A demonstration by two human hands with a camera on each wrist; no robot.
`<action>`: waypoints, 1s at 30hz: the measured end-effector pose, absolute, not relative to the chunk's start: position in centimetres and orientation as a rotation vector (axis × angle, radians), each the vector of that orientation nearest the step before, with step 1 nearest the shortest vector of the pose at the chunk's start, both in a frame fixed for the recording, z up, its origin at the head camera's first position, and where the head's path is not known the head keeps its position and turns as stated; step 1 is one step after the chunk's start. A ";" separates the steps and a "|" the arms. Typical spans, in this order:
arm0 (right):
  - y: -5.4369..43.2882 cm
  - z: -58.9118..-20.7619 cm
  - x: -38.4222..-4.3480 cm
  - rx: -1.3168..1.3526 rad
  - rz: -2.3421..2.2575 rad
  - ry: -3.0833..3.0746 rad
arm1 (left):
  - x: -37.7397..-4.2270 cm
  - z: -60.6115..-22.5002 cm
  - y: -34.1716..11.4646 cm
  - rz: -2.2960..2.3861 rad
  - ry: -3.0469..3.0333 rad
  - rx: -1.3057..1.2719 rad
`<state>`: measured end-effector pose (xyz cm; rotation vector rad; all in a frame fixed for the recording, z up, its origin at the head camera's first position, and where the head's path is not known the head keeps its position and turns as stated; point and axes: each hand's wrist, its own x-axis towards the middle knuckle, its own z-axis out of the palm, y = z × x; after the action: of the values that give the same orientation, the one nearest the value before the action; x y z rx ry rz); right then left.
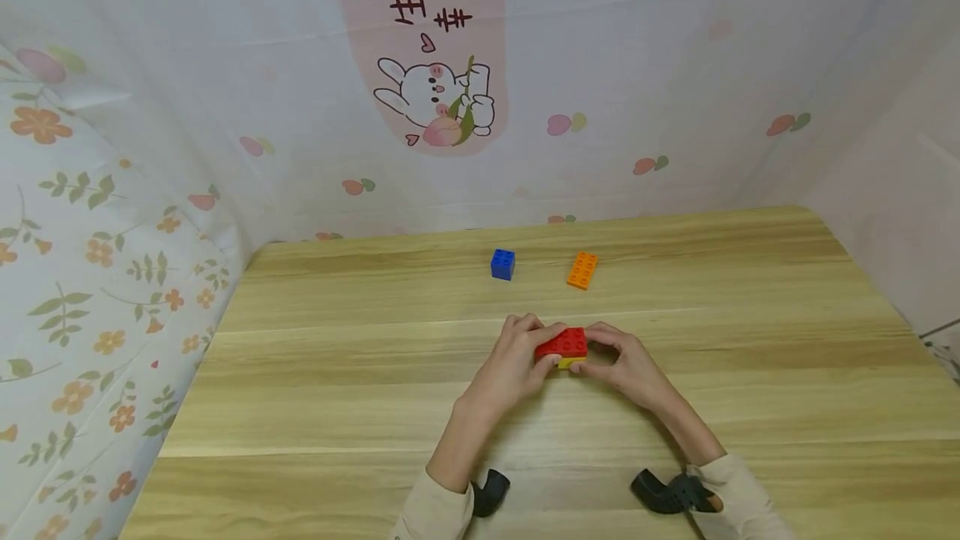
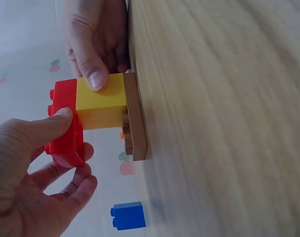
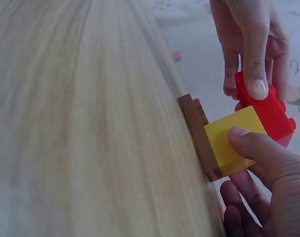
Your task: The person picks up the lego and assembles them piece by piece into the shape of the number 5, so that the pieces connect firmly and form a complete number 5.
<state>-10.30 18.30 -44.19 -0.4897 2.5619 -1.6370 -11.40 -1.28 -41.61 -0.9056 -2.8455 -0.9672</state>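
Note:
A red brick sits on top of a yellow brick, reaching past one side of it. Beneath the yellow brick lies a thin brown studded plate, flat on the table. My left hand pinches the overhanging end of the red brick, thumb on its near side and fingers behind. On the other side, my right hand holds the yellow brick, its thumb pressed on the near face. In the head view the brown plate is hidden by the hands and bricks.
Beyond the hands on the wooden table stand a blue brick and, to its right, a flat orange studded plate. A printed cloth hangs behind the table's far edge. Black wrist mounts sit at the sleeves.

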 end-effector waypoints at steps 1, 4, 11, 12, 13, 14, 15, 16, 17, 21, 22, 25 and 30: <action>18.3 -44.2 -10.3 -0.494 -1.639 2.562 | -11.4 -41.5 -1.2 -0.963 -2.854 -0.901; 18.4 -44.2 -10.3 -0.505 -1.641 2.567 | -11.2 -41.3 -1.1 -0.947 -2.878 -0.889; 18.4 -44.2 -10.2 -0.507 -1.633 2.571 | -11.0 -41.1 -1.1 -0.899 -2.892 -0.892; 18.5 -44.6 -10.4 -0.505 -1.629 2.575 | -11.0 -41.1 -1.1 -0.900 -2.885 -0.894; 18.5 -44.7 -10.4 -0.501 -1.628 2.574 | -11.0 -41.2 -1.2 -0.900 -2.882 -0.894; 18.5 -44.7 -10.4 -0.499 -1.630 2.568 | -11.0 -41.2 -1.2 -0.903 -2.878 -0.896; 18.5 -44.7 -10.4 -0.497 -1.630 2.560 | -11.0 -41.2 -1.2 -0.903 -2.876 -0.899; 18.6 -44.6 -10.4 -0.499 -1.642 2.541 | -11.0 -41.2 -1.3 -0.904 -2.873 -0.902; 18.6 -44.5 -10.5 -0.503 -1.657 2.520 | -11.0 -41.2 -1.3 -0.906 -2.871 -0.904; 18.4 -43.6 -10.3 -0.512 -1.736 2.442 | -11.0 -41.2 -1.4 -0.907 -2.864 -0.913; 18.3 -43.5 -10.2 -0.514 -1.759 2.432 | -11.0 -41.2 -1.4 -0.907 -2.862 -0.914; 18.1 -43.2 -10.1 -0.505 -1.771 2.453 | -11.1 -41.3 -1.4 -0.894 -2.856 -0.925; 18.0 -43.0 -9.9 -0.473 -1.784 2.473 | -11.1 -41.3 -1.4 -0.877 -2.856 -0.931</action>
<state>-9.93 18.00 -43.04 -0.4733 2.4731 -1.7839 -11.13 -1.37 -41.30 -0.9307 -2.8558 -0.8765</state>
